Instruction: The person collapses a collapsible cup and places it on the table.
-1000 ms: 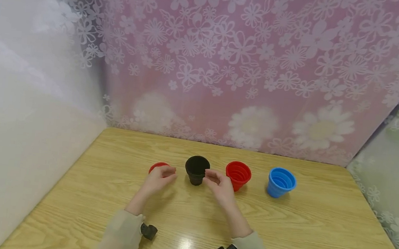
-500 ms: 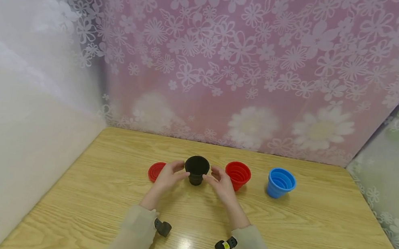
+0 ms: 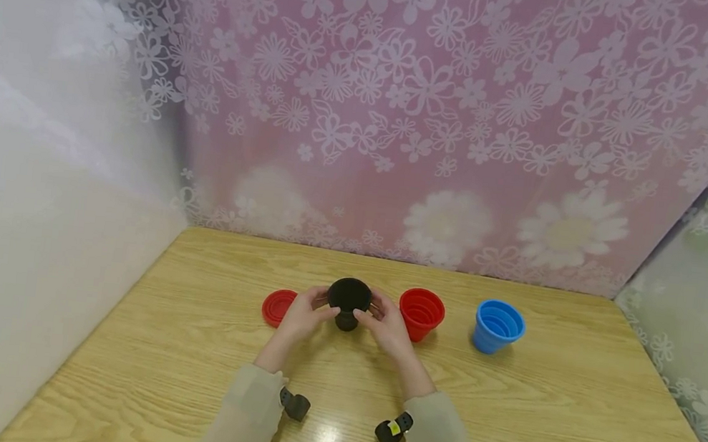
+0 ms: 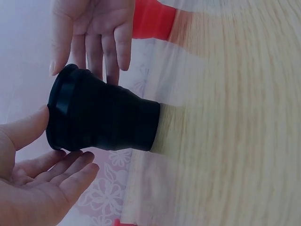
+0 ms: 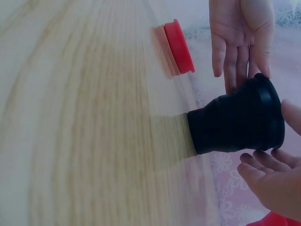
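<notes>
A black collapsible cup stands upright on the wooden table, its wide mouth up. My left hand holds its rim from the left, thumb at the near side and fingers behind. From the right, my right hand grips the rim the same way. In the left wrist view the stepped wall of the black cup shows, extended, with its base on the table. The right wrist view shows the right hand with its fingertips against the rim. Parts of the fingers are hidden behind the cup.
A flat, collapsed red cup lies just left of my left hand. An extended red cup stands close beside my right hand, and a blue cup farther right. A flowered curtain hangs behind the table.
My left hand has moved right, from over the collapsed red cup to the black cup. Both hands have closed in on the black cup's rim; the cups have stayed put.
</notes>
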### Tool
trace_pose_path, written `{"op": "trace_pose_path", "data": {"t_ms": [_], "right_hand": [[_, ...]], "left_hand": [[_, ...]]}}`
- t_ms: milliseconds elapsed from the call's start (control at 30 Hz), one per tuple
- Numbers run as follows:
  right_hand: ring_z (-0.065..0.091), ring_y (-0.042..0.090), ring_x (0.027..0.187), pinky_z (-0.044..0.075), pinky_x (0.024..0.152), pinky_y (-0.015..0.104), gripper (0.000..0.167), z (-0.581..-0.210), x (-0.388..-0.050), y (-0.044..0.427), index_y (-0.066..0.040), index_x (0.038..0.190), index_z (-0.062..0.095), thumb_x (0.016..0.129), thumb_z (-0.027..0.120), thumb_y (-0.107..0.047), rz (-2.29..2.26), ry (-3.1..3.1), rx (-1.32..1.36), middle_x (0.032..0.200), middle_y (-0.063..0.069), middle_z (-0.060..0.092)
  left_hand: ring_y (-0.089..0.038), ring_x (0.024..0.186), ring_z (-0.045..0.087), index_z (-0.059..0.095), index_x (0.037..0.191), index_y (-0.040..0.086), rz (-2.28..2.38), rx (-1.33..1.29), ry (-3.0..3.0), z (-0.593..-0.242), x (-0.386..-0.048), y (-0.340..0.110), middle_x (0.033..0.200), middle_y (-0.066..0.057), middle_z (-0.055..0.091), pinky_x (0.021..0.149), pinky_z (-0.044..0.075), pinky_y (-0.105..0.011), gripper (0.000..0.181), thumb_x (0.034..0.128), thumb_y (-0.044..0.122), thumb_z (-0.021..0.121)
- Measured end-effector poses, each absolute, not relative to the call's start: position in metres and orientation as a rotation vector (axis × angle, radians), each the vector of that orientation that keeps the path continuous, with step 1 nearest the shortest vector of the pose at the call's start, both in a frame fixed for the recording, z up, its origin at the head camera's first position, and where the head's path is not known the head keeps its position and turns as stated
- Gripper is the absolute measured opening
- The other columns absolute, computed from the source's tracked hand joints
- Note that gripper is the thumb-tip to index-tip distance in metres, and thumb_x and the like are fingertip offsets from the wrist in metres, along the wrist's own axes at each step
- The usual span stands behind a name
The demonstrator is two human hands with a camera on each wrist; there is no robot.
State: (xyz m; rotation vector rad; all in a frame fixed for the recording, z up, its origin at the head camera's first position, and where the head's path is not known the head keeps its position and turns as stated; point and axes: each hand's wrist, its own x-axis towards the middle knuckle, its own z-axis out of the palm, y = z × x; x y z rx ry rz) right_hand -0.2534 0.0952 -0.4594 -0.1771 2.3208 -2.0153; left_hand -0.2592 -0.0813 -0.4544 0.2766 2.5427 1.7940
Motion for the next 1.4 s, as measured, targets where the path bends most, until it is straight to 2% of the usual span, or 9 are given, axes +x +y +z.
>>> {"op": "trace_pose_path", "data": {"t_ms": [167, 367, 567, 933, 1200, 1400], "right_hand": [[0.041, 0.031, 0.117, 0.035, 0.094, 0.041, 0.054, -0.459, -0.252, 0.094, -0.004, 0.13, 0.04, 0.082, 0.063, -0.011, -2.016, 2.357, -0.166, 0.129, 0.015, 0.043], [0.046, 0.031, 0.113, 0.04, 0.089, 0.039, 0.053, -0.453, -0.246, 0.094, -0.002, 0.128, 0.043, 0.081, 0.064, -0.011, -2.05, 2.43, -0.196, 0.126, 0.017, 0.046], [0.049, 0.032, 0.109, 0.044, 0.084, 0.036, 0.052, -0.445, -0.24, 0.097, 0.001, 0.127, 0.044, 0.08, 0.065, -0.008, -2.114, 2.446, -0.222, 0.124, 0.019, 0.048], [0.052, 0.028, 0.105, 0.046, 0.082, 0.034, 0.048, -0.427, -0.224, 0.105, -0.001, 0.124, 0.048, 0.08, 0.065, -0.007, -2.127, 2.495, -0.237, 0.12, 0.015, 0.051], [0.055, 0.028, 0.099, 0.048, 0.079, 0.032, 0.047, -0.414, -0.217, 0.114, 0.001, 0.122, 0.048, 0.08, 0.065, -0.009, -2.129, 2.541, -0.298, 0.118, 0.015, 0.052], [0.056, 0.026, 0.091, 0.047, 0.074, 0.029, 0.043, -0.405, -0.213, 0.121, -0.001, 0.119, 0.052, 0.081, 0.065, -0.015, -2.074, 2.644, -0.249, 0.113, 0.014, 0.055]], "left_hand": [[-0.031, 0.109, 0.049, 0.048, 0.122, -0.003, 1.809, 0.247, 2.512, -0.454, -0.258, -0.081, 0.121, -0.019, 0.049, 0.085, 0.044, -0.04, 0.046, 0.0814, 0.013, 0.064], [-0.03, 0.108, 0.05, 0.049, 0.122, -0.002, 1.863, 0.277, 2.508, -0.446, -0.252, -0.079, 0.121, -0.018, 0.049, 0.083, 0.046, -0.037, 0.046, 0.0813, 0.014, 0.065], [-0.03, 0.108, 0.05, 0.049, 0.122, -0.001, 1.882, 0.337, 2.515, -0.435, -0.245, -0.078, 0.121, -0.016, 0.05, 0.082, 0.046, -0.038, 0.048, 0.0805, 0.017, 0.066], [-0.031, 0.109, 0.049, 0.051, 0.122, 0.004, 1.924, 0.406, 2.451, -0.418, -0.232, -0.074, 0.121, -0.013, 0.05, 0.082, 0.046, -0.04, 0.049, 0.079, 0.02, 0.068], [-0.035, 0.104, 0.051, 0.049, 0.121, -0.003, 1.917, 0.452, 2.46, -0.383, -0.208, -0.068, 0.121, -0.019, 0.049, 0.079, 0.047, -0.042, 0.047, 0.0806, 0.013, 0.065], [-0.034, 0.101, 0.053, 0.05, 0.12, -0.004, 1.904, 0.474, 2.484, -0.368, -0.199, -0.064, 0.117, -0.018, 0.051, 0.079, 0.047, -0.04, 0.043, 0.0821, 0.012, 0.063]]}}
